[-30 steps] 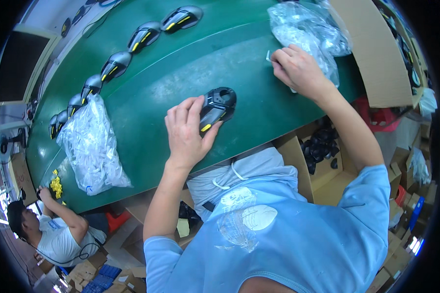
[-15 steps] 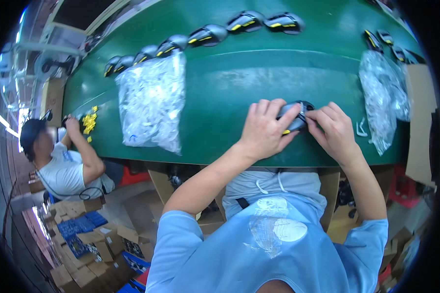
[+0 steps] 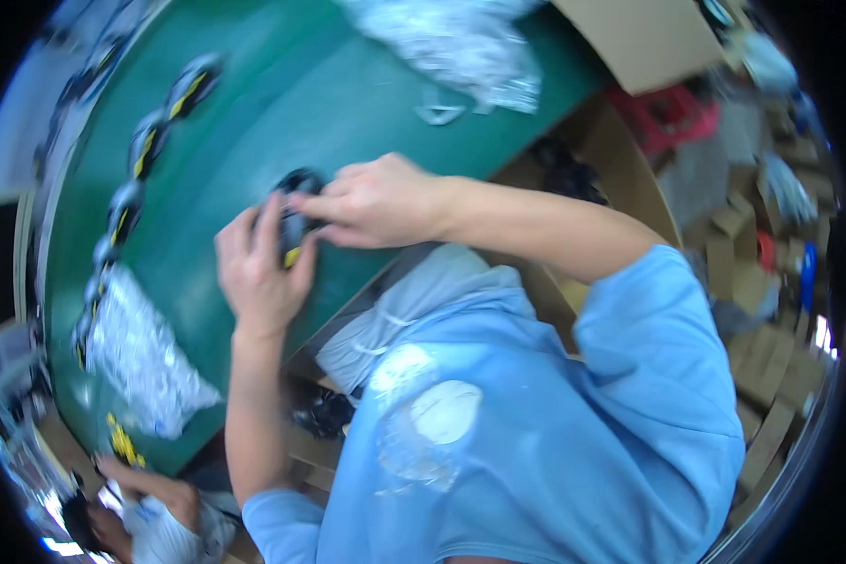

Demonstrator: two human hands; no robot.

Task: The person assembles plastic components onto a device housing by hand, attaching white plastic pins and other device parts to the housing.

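A dark grey and black computer mouse (image 3: 294, 229) with a yellow strip is held low over the green table, near its front edge. My left hand (image 3: 261, 273) is closed round its near left side, thumb and fingers on either side. From the right, my right hand (image 3: 381, 202) presses bent fingers against its upper right part. Those fingertips are slightly blurred, so any small part under them cannot be made out.
A row of similar mice (image 3: 148, 143) runs along the far left of the green table (image 3: 254, 103). Clear plastic bags lie at left (image 3: 141, 352) and top (image 3: 461, 47), with a cardboard box (image 3: 653, 42) beside the latter. A co-worker (image 3: 174, 522) sits lower left near yellow pieces (image 3: 122, 442).
The whole view has swung round, so table, bags and mice appear turned and shifted. Both hands stay on the mouse; my right fingers now lie across its upper part.
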